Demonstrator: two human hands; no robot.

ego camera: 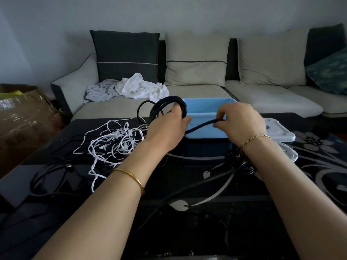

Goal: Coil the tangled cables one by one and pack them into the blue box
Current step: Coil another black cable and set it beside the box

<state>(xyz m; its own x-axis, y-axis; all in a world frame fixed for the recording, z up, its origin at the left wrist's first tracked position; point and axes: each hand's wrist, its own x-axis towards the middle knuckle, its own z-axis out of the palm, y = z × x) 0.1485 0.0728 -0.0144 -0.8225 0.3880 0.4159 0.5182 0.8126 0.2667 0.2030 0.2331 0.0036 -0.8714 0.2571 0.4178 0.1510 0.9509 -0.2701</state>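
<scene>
My left hand [170,126] grips a coil of black cable [165,106], held up just left of the blue box [204,107]. The loose end of that black cable [201,125] runs right to my right hand [241,121], which pinches it in front of the box. Left of my hands, a tangle of white cable [112,143] lies on the dark table, mixed with more black cable [48,171]. Another small dark coil [238,162] sits under my right wrist, next to a white coil [290,152].
The box's pale blue lid [279,130] lies flat to its right. The dark glass table [206,184] has a floral pattern. A sofa [206,91] with cushions and crumpled cloths [135,87] stands behind. A cardboard box [24,113] stands at the left.
</scene>
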